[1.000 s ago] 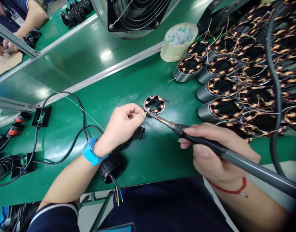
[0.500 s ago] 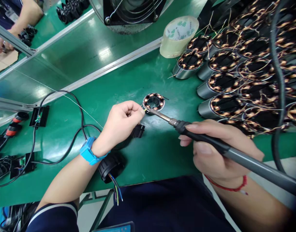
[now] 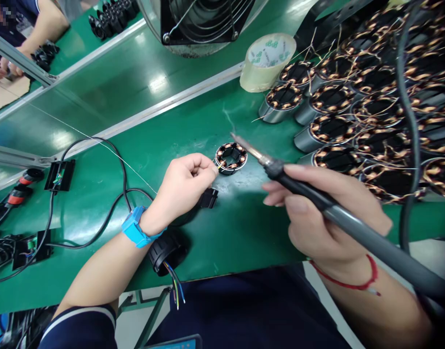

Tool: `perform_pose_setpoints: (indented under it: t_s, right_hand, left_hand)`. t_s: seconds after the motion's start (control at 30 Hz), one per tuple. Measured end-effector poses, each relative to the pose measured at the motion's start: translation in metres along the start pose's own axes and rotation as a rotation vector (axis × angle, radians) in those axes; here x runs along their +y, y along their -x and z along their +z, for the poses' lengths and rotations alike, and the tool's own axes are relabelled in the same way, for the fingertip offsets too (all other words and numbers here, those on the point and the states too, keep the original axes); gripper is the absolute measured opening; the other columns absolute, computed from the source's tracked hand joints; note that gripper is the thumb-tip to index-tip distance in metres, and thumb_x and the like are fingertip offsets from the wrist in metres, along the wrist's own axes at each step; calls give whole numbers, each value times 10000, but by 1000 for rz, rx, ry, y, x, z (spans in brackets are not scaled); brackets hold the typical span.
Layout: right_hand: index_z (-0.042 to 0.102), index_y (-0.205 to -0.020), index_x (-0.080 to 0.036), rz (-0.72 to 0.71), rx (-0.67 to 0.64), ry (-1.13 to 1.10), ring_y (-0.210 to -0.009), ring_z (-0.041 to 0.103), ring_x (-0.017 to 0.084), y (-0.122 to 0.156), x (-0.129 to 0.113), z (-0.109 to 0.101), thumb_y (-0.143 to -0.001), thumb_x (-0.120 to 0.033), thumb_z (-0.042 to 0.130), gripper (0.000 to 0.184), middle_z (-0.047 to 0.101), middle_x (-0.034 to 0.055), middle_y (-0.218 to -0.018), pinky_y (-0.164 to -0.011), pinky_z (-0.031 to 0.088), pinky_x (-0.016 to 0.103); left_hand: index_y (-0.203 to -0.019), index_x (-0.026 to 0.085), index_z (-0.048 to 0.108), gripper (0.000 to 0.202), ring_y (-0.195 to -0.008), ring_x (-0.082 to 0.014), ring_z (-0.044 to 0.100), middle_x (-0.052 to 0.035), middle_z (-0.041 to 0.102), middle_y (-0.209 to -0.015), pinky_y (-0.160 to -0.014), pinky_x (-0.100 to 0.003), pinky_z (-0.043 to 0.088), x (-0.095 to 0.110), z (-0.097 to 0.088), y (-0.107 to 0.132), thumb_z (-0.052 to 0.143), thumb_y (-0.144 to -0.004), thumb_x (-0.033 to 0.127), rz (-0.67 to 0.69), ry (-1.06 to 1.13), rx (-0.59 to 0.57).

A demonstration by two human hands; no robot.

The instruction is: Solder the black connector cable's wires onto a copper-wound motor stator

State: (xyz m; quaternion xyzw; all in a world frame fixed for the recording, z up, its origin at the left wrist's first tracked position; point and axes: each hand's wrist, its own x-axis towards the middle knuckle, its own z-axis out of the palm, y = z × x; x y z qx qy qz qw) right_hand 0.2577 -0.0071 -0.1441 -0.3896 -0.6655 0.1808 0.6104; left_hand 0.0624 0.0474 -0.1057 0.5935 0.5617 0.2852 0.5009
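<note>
My left hand (image 3: 188,182) is closed in a pinch at the left rim of a small wound stator (image 3: 230,168), a ring of copper coils lying on the bench. A thin wire with a yellow bit shows at its fingertips; the rest is hidden by the fingers. My right hand (image 3: 327,208) grips a soldering iron (image 3: 309,191) like a pen. The iron's tip hangs above the stator's far rim, apart from it, with a wisp of smoke rising. Below my left hand lie a small black part (image 3: 209,198) and a round black housing (image 3: 166,252) with coloured wires.
Many wound stators (image 3: 331,99) stand at the right, behind a hanging grey cable (image 3: 407,121). A tape roll (image 3: 268,63) and a fan (image 3: 198,22) are at the back. Black cable (image 3: 124,169) loops at the left. Across the metal rail (image 3: 153,109), another person's hands (image 3: 6,68) are at work.
My right hand has lifted the soldering iron's tip off the stator's near-left edge, up and away to its far side. My left hand has stayed in place.
</note>
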Motion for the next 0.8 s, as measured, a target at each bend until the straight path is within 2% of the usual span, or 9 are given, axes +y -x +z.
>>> perform_pose_setpoints:
  t_s: [0.07, 0.13, 0.2, 0.3, 0.4, 0.6, 0.73, 0.8]
  right_hand:
    - [533, -1362, -251, 111, -76, -4, -816, 689, 186, -8, -3, 3, -923, -149, 602, 457, 677, 35, -1090, -735, 583, 320]
    - [472, -1391, -277, 190, -164, 22, -883, 685, 189, -18, -5, 8, -972, -192, 555, 436, 666, 18, -1128, -795, 574, 331]
    - [493, -1339, -268, 198, -246, 106, -949, 667, 196, -28, -7, 13, -988, -196, 512, 359, 674, 6, -1100, -833, 547, 336]
    - [538, -1232, -226, 137, -312, 241, -992, 632, 239, -35, -5, 23, -938, -169, 520, 300, 681, 17, -1031, -837, 493, 376]
    - [536, -1199, -183, 96, -308, 336, -908, 617, 252, -34, -3, 33, -901, -167, 515, 299, 666, 34, -966, -766, 441, 381]
    - [533, -1226, -156, 13, -292, 546, -789, 567, 237, -28, -1, 42, -949, -191, 443, 293, 656, 48, -928, -678, 363, 357]
    - [541, -1281, -158, -56, -253, 533, -777, 563, 256, -23, 2, 40, -968, -218, 437, 335, 641, 65, -896, -654, 343, 368]
    - [600, -1272, -196, -57, -193, 391, -744, 548, 268, -19, 9, 41, -947, -279, 532, 343, 641, 79, -892, -613, 302, 369]
  left_hand:
    - [-679, 151, 585, 133, -499, -57, 398, 41, 487, -558, -469, -178, 309, 1, -1, 0, 587, -768, 250, -6, -6, 0]
    - [-686, 149, 595, 130, -505, -60, 413, 37, 515, -565, -476, -180, 315, 2, -1, -1, 591, -763, 253, -15, -11, -3]
    - [-687, 146, 599, 126, -507, -61, 423, 37, 535, -567, -483, -180, 321, 4, -2, -1, 592, -756, 252, -27, -8, -6]
    - [-672, 145, 592, 137, -495, -57, 419, 43, 529, -550, -481, -178, 316, 6, -3, -2, 598, -753, 255, -46, 23, -32]
    - [-654, 144, 580, 156, -487, -49, 405, 48, 518, -546, -479, -177, 306, 5, -5, -3, 606, -757, 259, -63, 80, -84]
    - [-621, 143, 560, 155, -492, -44, 387, 50, 500, -536, -498, -178, 300, 1, -7, -10, 619, -723, 243, -109, 248, -149]
    - [-606, 136, 589, 160, -497, -46, 401, 48, 503, -523, -518, -180, 323, 2, -5, -11, 657, -697, 249, -142, 324, -161]
    - [-586, 136, 596, 170, -496, -45, 409, 44, 511, -524, -514, -178, 337, 1, -4, -14, 680, -700, 232, -159, 374, -188]
